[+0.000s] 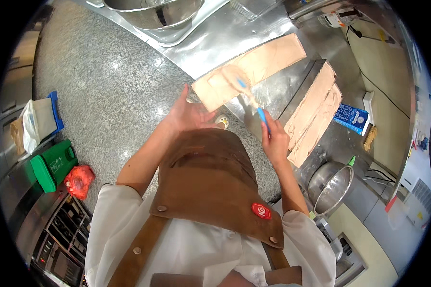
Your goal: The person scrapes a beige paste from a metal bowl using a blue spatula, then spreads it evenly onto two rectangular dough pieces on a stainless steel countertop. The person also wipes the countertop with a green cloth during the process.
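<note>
A long, narrow rectangular tray filled with peach-coloured cream or batter (273, 57) lies slantwise, its near end jutting past the edge of the steel counter. Beside that end is my left hand (189, 112), fingers spread and holding nothing; whether it touches the tray's edge I cannot tell. My right hand (275, 138) is closed round the blue handle of a spatula (254, 101). The spatula's head is smeared by motion and works in the cream near the tray's nearer half. To the right lies a second long filled tray (313, 115), its cream rougher and streaked.
A blue carton (351, 118) lies right of the second tray, with a small brush (370, 137) nearby. Below stands a steel bowl (330, 187). A large mixing bowl (155, 12) is at the far left of the counter. A green bin (54, 165) and red bag (79, 182) are at left.
</note>
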The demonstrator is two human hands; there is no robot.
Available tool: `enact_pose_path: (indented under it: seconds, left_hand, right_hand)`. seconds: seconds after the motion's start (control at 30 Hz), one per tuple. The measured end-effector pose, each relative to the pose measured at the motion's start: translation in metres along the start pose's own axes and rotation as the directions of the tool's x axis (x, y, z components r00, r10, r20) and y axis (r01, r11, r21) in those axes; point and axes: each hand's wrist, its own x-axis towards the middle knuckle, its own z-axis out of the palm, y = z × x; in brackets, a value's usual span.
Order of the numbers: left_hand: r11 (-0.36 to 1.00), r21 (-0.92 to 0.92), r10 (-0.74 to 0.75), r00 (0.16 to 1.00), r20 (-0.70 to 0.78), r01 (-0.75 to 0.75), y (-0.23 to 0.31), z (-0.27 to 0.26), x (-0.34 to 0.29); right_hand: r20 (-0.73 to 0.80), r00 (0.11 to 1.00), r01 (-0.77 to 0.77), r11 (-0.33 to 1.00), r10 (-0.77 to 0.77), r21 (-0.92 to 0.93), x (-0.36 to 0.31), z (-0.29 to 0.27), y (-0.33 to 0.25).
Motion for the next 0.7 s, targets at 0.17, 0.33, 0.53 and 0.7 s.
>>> enact_pose_path:
  seconds: [0.17, 0.33, 0.53, 0.7]
  left_hand:
    - [0.996, 0.025, 0.084, 0.993, -0.083, -0.082, -0.004, -0.011, 0.004]
    - [0.994, 0.017, 0.113, 0.993, -0.032, -0.112, -0.010, -0.014, 0.005]
    - [0.991, 0.013, 0.134, 0.991, -0.005, -0.134, -0.014, -0.018, 0.008]
    - [0.984, 0.009, 0.180, 0.976, -0.121, -0.180, -0.018, -0.005, 0.006]
  right_hand:
    - [-0.013, 0.974, 0.225, 0.974, -0.225, 0.005, -0.016, 0.013, 0.003]
    - [-0.044, 0.987, 0.156, 0.988, -0.155, 0.011, 0.007, 0.022, 0.018]
    - [-0.272, 0.961, 0.064, 0.998, -0.057, 0.016, 0.021, 0.022, 0.054]
    - [-0.121, 0.981, 0.159, 0.984, -0.149, 0.081, 0.014, 0.022, 0.036]
